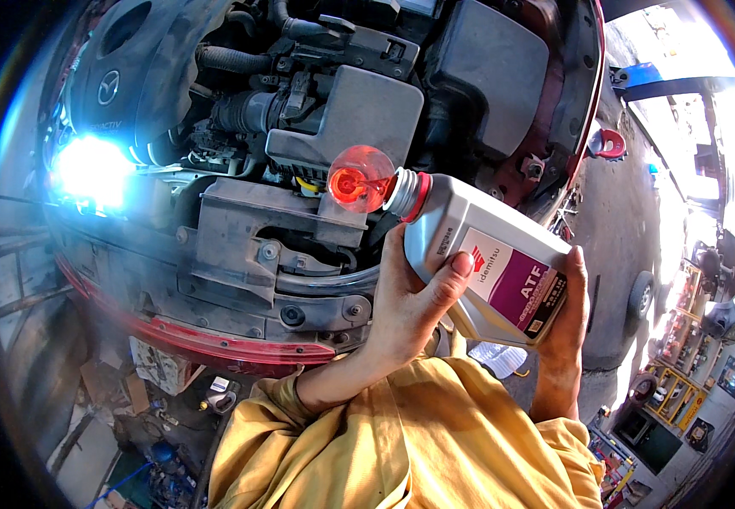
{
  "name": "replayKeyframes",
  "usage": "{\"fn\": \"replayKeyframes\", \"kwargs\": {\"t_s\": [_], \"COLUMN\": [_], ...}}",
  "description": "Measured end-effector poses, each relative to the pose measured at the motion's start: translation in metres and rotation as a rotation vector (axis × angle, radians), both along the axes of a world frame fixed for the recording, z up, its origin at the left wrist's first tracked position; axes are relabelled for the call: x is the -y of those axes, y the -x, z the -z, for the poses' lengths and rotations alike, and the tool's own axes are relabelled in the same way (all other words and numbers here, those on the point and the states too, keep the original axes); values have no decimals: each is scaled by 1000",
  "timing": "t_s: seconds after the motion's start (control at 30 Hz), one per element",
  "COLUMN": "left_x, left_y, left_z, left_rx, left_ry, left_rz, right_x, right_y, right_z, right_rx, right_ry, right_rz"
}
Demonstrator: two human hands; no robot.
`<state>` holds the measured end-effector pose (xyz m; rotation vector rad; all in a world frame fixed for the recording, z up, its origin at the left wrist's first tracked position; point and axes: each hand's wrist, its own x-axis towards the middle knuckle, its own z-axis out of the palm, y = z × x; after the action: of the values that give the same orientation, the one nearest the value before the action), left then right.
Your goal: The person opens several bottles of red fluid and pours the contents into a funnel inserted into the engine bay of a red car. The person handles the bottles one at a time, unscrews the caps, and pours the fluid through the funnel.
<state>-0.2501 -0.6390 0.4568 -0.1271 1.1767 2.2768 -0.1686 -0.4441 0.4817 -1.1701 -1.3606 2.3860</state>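
While the left fingers [449, 283] grip the grey bottle [493, 261] near its neck, right fingers [574, 270] clasp its base.

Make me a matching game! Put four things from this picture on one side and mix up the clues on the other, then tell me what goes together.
Things:
1. Left hand
2. Bottle
3. Round cup
4. Bright light

Clues:
A. Shining toward the left side of the picture
B. See-through, with red liquid showing
C. Gripping near the neck end of something grey
D. Tilted, with a red ring at its neck

Right pairs: 1-C, 2-D, 3-B, 4-A
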Motion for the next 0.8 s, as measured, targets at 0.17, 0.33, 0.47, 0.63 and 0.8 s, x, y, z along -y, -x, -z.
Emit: {"fn": "replayKeyframes", "kwargs": {"t_s": [0.17,0.33,0.47,0.63,0.8], "left_x": [0,0,1,0,0], "left_y": [1,1,2,3,4], "left_z": [1,2,1,1,0], "left_rx": [-27,-19,-13,-6,-12], "left_ry": [-14,-28,-28,-38,-29], "left_rz": [2,13,12,12,-4], "right_x": [-1,-1,0,-1,-1], "right_y": [0,0,1,2,2], "right_z": [1,1,0,1,1], "right_rx": [-21,-8,17,-3,3], "right_ry": [-33,-4,-36,-14,-21], "right_rz": [-21,1,-6,-12,-3]}}
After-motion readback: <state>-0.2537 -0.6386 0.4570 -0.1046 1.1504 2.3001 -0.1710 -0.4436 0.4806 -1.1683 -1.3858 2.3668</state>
